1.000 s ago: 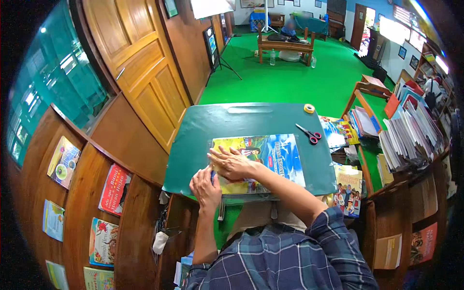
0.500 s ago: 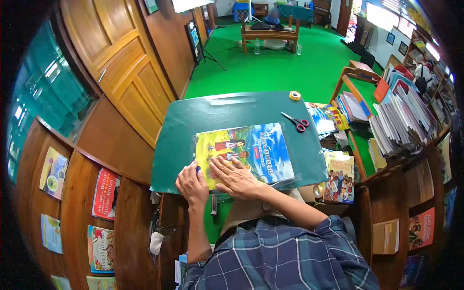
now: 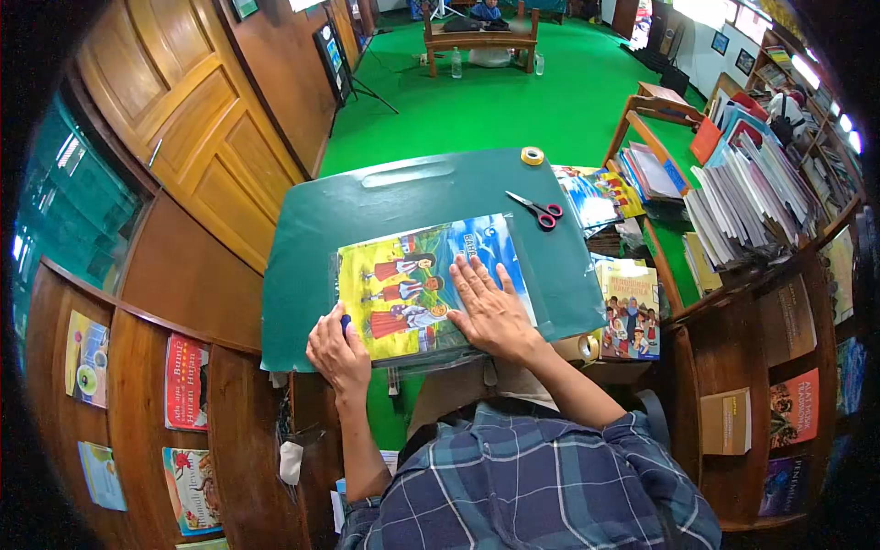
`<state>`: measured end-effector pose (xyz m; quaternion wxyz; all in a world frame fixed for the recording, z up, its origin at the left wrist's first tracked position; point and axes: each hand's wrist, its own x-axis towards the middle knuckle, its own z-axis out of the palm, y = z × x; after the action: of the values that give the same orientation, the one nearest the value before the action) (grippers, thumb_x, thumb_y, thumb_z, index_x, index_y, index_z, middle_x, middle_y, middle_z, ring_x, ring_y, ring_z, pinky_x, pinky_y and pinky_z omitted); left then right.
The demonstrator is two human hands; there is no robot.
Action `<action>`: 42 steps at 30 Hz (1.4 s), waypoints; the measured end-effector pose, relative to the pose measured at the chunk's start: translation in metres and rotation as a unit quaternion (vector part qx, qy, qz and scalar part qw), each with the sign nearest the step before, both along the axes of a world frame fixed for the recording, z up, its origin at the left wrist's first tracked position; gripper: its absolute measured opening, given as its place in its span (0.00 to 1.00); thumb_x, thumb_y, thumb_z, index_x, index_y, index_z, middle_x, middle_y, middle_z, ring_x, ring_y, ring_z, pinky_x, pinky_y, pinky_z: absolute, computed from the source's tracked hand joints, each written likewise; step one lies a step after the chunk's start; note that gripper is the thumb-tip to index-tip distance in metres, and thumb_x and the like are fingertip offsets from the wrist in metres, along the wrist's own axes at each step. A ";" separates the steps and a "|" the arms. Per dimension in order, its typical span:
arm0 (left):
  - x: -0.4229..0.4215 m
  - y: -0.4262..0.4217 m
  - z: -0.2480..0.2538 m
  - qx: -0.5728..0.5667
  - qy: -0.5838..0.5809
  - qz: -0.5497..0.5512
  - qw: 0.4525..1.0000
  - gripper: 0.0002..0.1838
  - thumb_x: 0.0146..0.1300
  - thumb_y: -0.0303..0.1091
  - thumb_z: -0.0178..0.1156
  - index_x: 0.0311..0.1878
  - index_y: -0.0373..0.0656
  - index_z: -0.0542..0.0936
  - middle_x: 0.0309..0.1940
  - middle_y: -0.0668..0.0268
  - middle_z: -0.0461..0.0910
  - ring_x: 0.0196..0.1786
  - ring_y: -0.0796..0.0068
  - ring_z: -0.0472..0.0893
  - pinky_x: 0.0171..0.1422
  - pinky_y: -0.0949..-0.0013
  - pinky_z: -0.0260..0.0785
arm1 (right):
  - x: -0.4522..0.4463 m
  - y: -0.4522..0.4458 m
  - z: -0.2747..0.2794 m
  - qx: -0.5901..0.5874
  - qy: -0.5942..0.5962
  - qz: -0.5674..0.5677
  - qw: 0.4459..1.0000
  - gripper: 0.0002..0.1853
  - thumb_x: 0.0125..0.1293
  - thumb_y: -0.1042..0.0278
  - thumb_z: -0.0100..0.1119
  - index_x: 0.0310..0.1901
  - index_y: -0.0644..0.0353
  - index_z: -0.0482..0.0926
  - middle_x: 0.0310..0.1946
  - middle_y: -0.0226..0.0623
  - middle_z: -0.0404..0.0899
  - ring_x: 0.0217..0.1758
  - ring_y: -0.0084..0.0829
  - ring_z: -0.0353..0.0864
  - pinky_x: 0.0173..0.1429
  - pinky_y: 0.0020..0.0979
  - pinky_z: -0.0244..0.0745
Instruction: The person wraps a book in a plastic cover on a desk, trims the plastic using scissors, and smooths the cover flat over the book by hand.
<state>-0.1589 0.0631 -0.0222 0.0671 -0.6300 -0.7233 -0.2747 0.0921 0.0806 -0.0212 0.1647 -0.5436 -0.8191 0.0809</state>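
Note:
A picture book in clear plastic film lies on the green tabletop, its cover showing cartoon children and a blue right part. My right hand presses flat on the blue part, fingers stretched out, hiding most of the title. At the book's lower left corner is my left hand, its fingers curled together. A small dark-blue object shows between those fingers; its kind is unclear. Scissors with dark red handles rest beyond the book, partly open. A roll of yellowish tape sits at the far right corner.
Right of the table are stacked books, another tape roll and a rack of papers. Wooden shelves with books flank me on both sides. A person is at a bench across the green floor.
My right hand has slid rightward across the cover, from the yellow part onto the blue part. My left hand stays at the book's lower left corner. The camera view has shifted slightly.

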 end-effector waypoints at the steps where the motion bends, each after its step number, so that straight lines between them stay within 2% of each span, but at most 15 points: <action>1: 0.000 0.000 0.001 -0.001 0.000 0.000 1.000 0.20 0.62 0.35 0.51 0.59 0.49 0.75 0.53 0.64 0.77 0.57 0.61 0.72 0.66 0.55 0.55 | 0.001 0.001 0.001 -0.001 0.000 0.000 1.000 0.35 0.72 0.48 0.37 0.72 0.64 0.52 0.76 0.44 0.44 0.80 0.41 0.38 0.77 0.48 0.30; 5: 0.000 -0.001 0.002 -0.017 -0.003 -0.001 1.000 0.21 0.63 0.36 0.50 0.59 0.48 0.74 0.53 0.63 0.77 0.57 0.60 0.72 0.66 0.54 0.55 | 0.013 0.005 0.004 0.012 0.131 0.013 0.991 0.35 0.72 0.48 0.37 0.72 0.65 0.52 0.76 0.45 0.44 0.80 0.41 0.39 0.77 0.47 0.31; 6: 0.000 -0.002 0.002 -0.020 -0.003 0.000 1.000 0.21 0.63 0.36 0.50 0.59 0.48 0.74 0.53 0.63 0.77 0.57 0.60 0.72 0.66 0.54 0.55 | 0.015 0.003 0.004 0.009 0.132 0.013 0.991 0.35 0.72 0.48 0.37 0.72 0.65 0.52 0.76 0.45 0.44 0.80 0.41 0.39 0.77 0.47 0.31; 10: 0.001 -0.002 0.004 -0.015 -0.010 -0.007 1.000 0.20 0.64 0.36 0.50 0.60 0.49 0.74 0.53 0.63 0.77 0.58 0.59 0.72 0.67 0.54 0.55 | 0.026 -0.003 0.004 -0.011 -0.041 -0.039 0.998 0.36 0.72 0.46 0.32 0.73 0.63 0.48 0.76 0.45 0.41 0.80 0.40 0.36 0.77 0.49 0.30; 15: -0.001 -0.002 0.002 0.004 -0.002 -0.016 1.000 0.20 0.65 0.36 0.50 0.59 0.47 0.74 0.53 0.61 0.77 0.57 0.59 0.73 0.65 0.55 0.57 | 0.031 0.001 0.008 -0.054 -0.010 -0.031 0.998 0.35 0.73 0.49 0.35 0.73 0.62 0.48 0.76 0.45 0.42 0.80 0.41 0.37 0.77 0.48 0.32; 16: -0.003 -0.002 0.002 0.001 -0.002 -0.012 1.000 0.20 0.65 0.36 0.50 0.59 0.47 0.74 0.53 0.61 0.77 0.57 0.59 0.73 0.65 0.55 0.57 | 0.034 -0.001 0.010 -0.027 0.069 -0.024 0.997 0.32 0.71 0.54 0.41 0.72 0.62 0.53 0.75 0.47 0.47 0.78 0.43 0.43 0.77 0.47 0.38; 17: -0.006 -0.002 0.002 0.027 -0.057 -0.032 0.997 0.19 0.65 0.36 0.50 0.58 0.46 0.75 0.53 0.61 0.77 0.56 0.59 0.73 0.65 0.56 0.58 | 0.038 -0.003 0.013 -0.003 0.147 -0.017 0.989 0.31 0.70 0.59 0.46 0.71 0.62 0.57 0.73 0.48 0.51 0.77 0.45 0.49 0.76 0.46 0.44; 18: -0.009 -0.002 0.003 0.051 -0.112 -0.051 0.991 0.19 0.65 0.35 0.51 0.58 0.45 0.75 0.53 0.61 0.77 0.56 0.60 0.74 0.65 0.57 0.58 | 0.042 -0.006 0.017 -0.010 0.148 -0.014 0.989 0.31 0.70 0.59 0.46 0.71 0.62 0.57 0.73 0.48 0.51 0.77 0.45 0.49 0.76 0.46 0.44; 20: -0.014 -0.007 0.001 0.094 -0.220 -0.087 0.967 0.18 0.64 0.34 0.52 0.57 0.44 0.76 0.53 0.61 0.77 0.55 0.60 0.75 0.64 0.58 0.60 | 0.050 -0.013 0.024 0.074 0.263 -0.033 0.961 0.26 0.62 0.68 0.55 0.63 0.62 0.69 0.65 0.49 0.67 0.66 0.45 0.66 0.69 0.42 0.58; 26: -0.014 -0.037 0.020 0.073 -0.115 -0.100 0.986 0.18 0.61 0.35 0.57 0.54 0.42 0.77 0.53 0.61 0.78 0.53 0.61 0.76 0.63 0.60 0.61 | 0.068 -0.053 0.033 0.024 0.237 -0.077 0.968 0.23 0.56 0.75 0.61 0.56 0.63 0.74 0.56 0.44 0.74 0.56 0.41 0.73 0.62 0.40 0.66; 30: -0.001 -0.053 0.023 0.030 -0.045 -0.107 0.993 0.20 0.56 0.36 0.63 0.53 0.43 0.78 0.52 0.62 0.78 0.53 0.62 0.76 0.63 0.59 0.62 | 0.065 -0.065 0.033 0.066 0.160 -0.088 0.981 0.22 0.54 0.74 0.63 0.53 0.62 0.75 0.51 0.42 0.76 0.49 0.39 0.74 0.56 0.39 0.66; 36: 0.004 -0.064 0.017 0.037 -0.041 -0.097 0.994 0.23 0.53 0.35 0.66 0.53 0.43 0.77 0.52 0.62 0.78 0.53 0.62 0.76 0.62 0.60 0.62 | 0.065 -0.072 0.032 0.051 0.128 -0.076 0.988 0.23 0.53 0.74 0.63 0.54 0.62 0.75 0.52 0.43 0.75 0.50 0.40 0.75 0.55 0.37 0.66; 42: 0.009 -0.067 0.008 0.056 -0.122 -0.066 0.989 0.24 0.50 0.30 0.67 0.53 0.42 0.77 0.51 0.62 0.78 0.52 0.62 0.76 0.60 0.60 0.64 | 0.060 -0.073 0.031 0.015 0.181 -0.116 0.976 0.23 0.52 0.77 0.65 0.52 0.62 0.76 0.50 0.42 0.75 0.49 0.40 0.75 0.54 0.35 0.69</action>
<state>-0.1501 -0.0036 -0.0138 -0.0048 -0.6336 -0.6664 -0.3930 0.1524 0.0072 0.0098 0.3268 -0.6090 -0.7077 0.1465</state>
